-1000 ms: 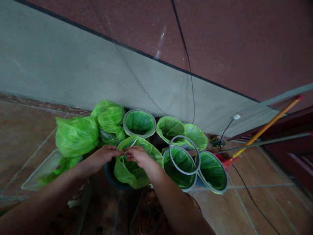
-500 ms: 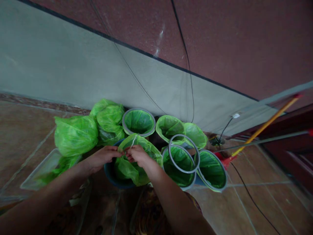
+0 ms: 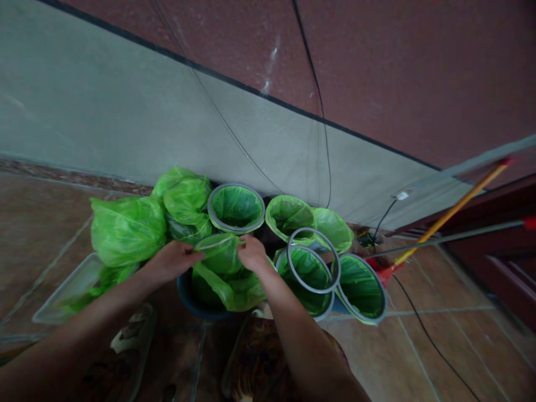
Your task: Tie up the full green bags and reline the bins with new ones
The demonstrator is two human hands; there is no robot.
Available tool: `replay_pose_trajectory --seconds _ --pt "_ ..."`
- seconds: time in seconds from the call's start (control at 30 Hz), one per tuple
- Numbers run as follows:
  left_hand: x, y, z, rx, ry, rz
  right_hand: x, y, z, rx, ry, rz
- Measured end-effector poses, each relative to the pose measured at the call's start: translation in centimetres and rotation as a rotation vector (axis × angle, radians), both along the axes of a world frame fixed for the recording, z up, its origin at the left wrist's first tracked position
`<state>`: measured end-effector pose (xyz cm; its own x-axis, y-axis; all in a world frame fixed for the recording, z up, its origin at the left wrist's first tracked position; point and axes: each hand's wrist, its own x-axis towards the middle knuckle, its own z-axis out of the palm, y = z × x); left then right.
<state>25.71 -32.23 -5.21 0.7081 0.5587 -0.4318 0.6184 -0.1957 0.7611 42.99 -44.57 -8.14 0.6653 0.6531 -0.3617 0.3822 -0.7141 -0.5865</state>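
Note:
Between my hands a thin green plastic bag (image 3: 232, 285) is stretched over a blue bin (image 3: 184, 296). My left hand (image 3: 181, 258) is closed on the bag's left edge, fingers pinched. On its right edge my right hand (image 3: 252, 252) is closed as well. The bag hangs partly inside the bin, its near side folded loosely over the rim. Right of my right hand stands a bin lined in green (image 3: 307, 279), with a loose grey ring (image 3: 313, 287) lying tilted across its top. The fingertips are partly hidden by the plastic.
Behind are a ringed, lined bin (image 3: 237, 206) and more lined bins (image 3: 288, 215). At right, another lined bin (image 3: 362, 287) leans beside a yellow-handled tool (image 3: 452, 212). Tied green bags (image 3: 128, 229) and a clear tray (image 3: 62, 290) lie left. A cable (image 3: 435, 340) crosses the floor.
My hands have moved apart, left hand leftward and right hand rightward, and the bag's edge is now pulled taut between them. The surrounding bins have stayed put.

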Motion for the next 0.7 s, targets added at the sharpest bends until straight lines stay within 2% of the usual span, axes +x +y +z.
replay_pose_trajectory --seconds 0.03,0.1,0.23,0.47,0.6,0.7 --pt "-0.2 0.4 0.2 0.078 0.051 -0.008 1.2 -0.6 0.0 -0.069 -0.147 -0.003" --pt "-0.5 1.1 0.6 0.225 0.162 -0.029 3.3 -1.9 -0.2 -0.224 -0.291 -0.033" --pt "-0.8 2.1 1.5 0.354 0.274 -0.106 5.6 -4.5 -1.8 -0.447 -0.209 0.040" --pt "-0.7 3.1 1.8 0.458 0.419 -0.179 5.2 -7.4 -4.6 -0.461 -0.074 0.212" --pt "-0.7 3.9 1.6 0.447 0.469 -0.157 4.9 -8.1 -5.1 -0.492 -0.064 0.257" --pt "-0.9 4.4 1.4 0.473 0.451 -0.128 4.5 -8.0 -4.7 -0.528 -0.070 0.284"
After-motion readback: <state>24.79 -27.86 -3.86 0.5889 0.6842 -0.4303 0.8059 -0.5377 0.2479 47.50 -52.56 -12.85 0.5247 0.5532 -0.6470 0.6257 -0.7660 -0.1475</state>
